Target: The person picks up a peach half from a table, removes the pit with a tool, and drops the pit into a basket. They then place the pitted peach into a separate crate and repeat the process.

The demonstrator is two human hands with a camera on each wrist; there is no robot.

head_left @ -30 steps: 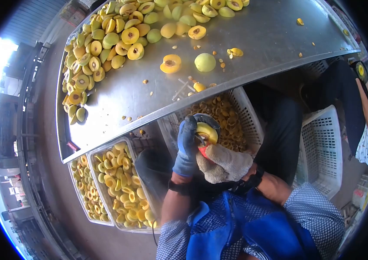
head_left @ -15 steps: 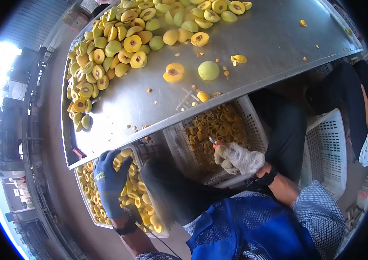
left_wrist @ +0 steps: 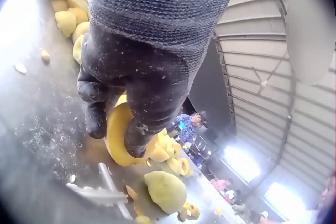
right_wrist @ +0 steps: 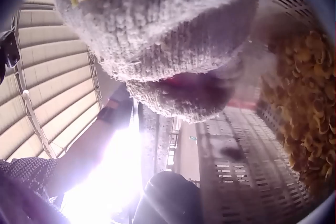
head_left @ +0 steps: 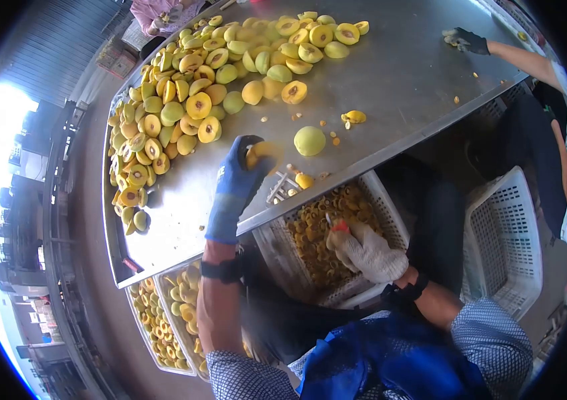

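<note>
Over the metal table, my left hand [head_left: 233, 187] in a blue glove with dark fingers pinches a halved yellow fruit [head_left: 265, 155]. The left wrist view shows thumb and fingers on either side of that half [left_wrist: 119, 134]. A whole-looking green fruit [head_left: 309, 141] lies just right of it. My right hand [head_left: 371, 253], in a pale knitted glove, grips a small red-handled tool [head_left: 341, 226] above a crate of pit rings and scraps [head_left: 317, 227]. In the right wrist view the glove [right_wrist: 157, 40] is curled, its tool mostly hidden.
A large heap of fruit halves [head_left: 198, 105] covers the table's left and back. White crossed strips [head_left: 283, 187] lie near the front edge. Two crates of cut fruit [head_left: 163, 327] stand lower left, a white crate [head_left: 502, 233] at right. Another person's gloved hand [head_left: 468, 41] rests on the table.
The left hand went from the held fruit to the lower-left crates, then up to the table, where it took the fruit half. The right hand moved away to the right with the tool.
</note>
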